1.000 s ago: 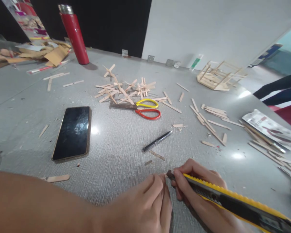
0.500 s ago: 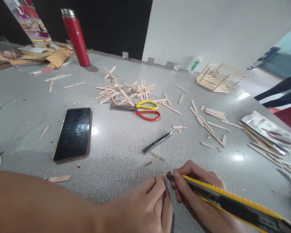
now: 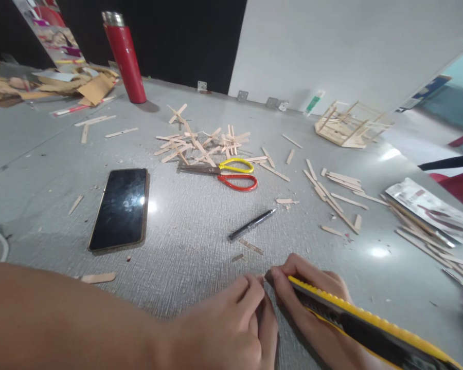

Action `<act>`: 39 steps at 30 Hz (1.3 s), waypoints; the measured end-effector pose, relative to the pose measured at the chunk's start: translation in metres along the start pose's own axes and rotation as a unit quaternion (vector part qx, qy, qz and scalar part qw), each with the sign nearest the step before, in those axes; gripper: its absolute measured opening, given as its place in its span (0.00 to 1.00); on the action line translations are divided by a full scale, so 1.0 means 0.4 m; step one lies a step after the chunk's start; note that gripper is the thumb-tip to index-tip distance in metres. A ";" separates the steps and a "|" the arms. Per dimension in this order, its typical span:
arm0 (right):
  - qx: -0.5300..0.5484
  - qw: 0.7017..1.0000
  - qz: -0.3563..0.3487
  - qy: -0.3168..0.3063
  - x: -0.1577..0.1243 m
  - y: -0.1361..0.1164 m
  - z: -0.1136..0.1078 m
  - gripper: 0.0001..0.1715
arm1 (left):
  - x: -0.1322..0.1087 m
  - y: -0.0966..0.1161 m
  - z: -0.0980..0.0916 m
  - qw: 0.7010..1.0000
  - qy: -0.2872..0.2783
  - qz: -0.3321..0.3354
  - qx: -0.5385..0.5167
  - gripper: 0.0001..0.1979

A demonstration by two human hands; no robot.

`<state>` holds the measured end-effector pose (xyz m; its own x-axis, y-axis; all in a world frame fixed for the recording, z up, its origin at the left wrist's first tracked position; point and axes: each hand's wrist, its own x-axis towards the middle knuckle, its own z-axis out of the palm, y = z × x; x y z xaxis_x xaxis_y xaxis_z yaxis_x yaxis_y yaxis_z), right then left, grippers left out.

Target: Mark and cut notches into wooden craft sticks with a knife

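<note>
My right hand [image 3: 312, 298] grips a yellow and black utility knife [image 3: 355, 318], its tip pointing left toward my other hand. Fingers curled and pressed together, my left hand [image 3: 235, 318] rests on the table right beside the blade tip. A tiny pale bit shows at its fingertips, but what they pinch is mostly hidden. Just beyond both hands lie a dark pen [image 3: 251, 224] and small flat wood scraps [image 3: 250, 247]. Farther off are scissors [image 3: 219, 171] with one yellow and one red handle loop.
A phone [image 3: 119, 209] lies on the grey table [image 3: 185, 221] at left, and a red flask [image 3: 125, 61] stands behind it. Popsicle sticks [image 3: 196, 144] are heaped past the scissors, with more [image 3: 332, 205] at right. A wooden stick frame [image 3: 351, 126] sits at back right, a white packet [image 3: 428, 210] nearer.
The knife and my right hand have shifted slightly, with the blade tip staying by my left fingertips. The whole view has moved a little. Dark-clothed legs at far right have mostly left view.
</note>
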<state>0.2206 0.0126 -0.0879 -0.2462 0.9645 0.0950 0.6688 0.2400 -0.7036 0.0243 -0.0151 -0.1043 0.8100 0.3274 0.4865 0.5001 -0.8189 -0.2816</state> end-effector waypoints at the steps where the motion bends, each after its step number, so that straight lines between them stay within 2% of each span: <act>1: -0.009 1.000 -0.008 -0.001 0.000 0.000 0.001 0.23 | 0.001 -0.001 -0.002 1.000 -0.002 0.000 0.000 0.17; 5: -0.064 0.997 -0.044 -0.006 -0.001 0.001 -0.001 0.24 | 0.006 -0.002 -0.013 1.000 -0.009 -0.006 -0.001 0.16; 9: -0.051 0.997 -0.052 -0.017 -0.004 0.007 -0.005 0.23 | 0.011 -0.003 -0.024 1.000 -0.024 -0.016 0.011 0.18; 17: -0.055 0.996 -0.074 0.002 0.000 0.011 0.000 0.23 | 0.011 -0.010 -0.031 0.999 -0.042 0.009 0.013 0.16; 21: -0.077 0.995 -0.064 0.010 -0.004 0.017 -0.001 0.23 | 0.010 -0.013 -0.032 0.999 -0.046 0.024 0.008 0.17; 24: -0.053 0.998 -0.035 0.008 -0.007 0.019 -0.007 0.24 | 0.008 -0.015 -0.032 0.998 -0.050 0.033 0.007 0.16; 31: -0.026 0.999 0.017 -0.023 -0.004 0.006 -0.011 0.25 | 0.008 -0.017 -0.035 0.998 -0.052 0.034 0.007 0.15; 39: -0.042 0.999 -0.013 -0.010 0.010 -0.018 -0.020 0.25 | 0.009 -0.015 -0.032 0.997 -0.057 0.043 0.005 0.14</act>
<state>0.2204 0.0158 -0.0767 -0.2783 0.9555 0.0973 0.7183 0.2744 -0.6393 0.0200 -0.0151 -0.0902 0.8794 0.3076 0.3634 0.4295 -0.8418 -0.3269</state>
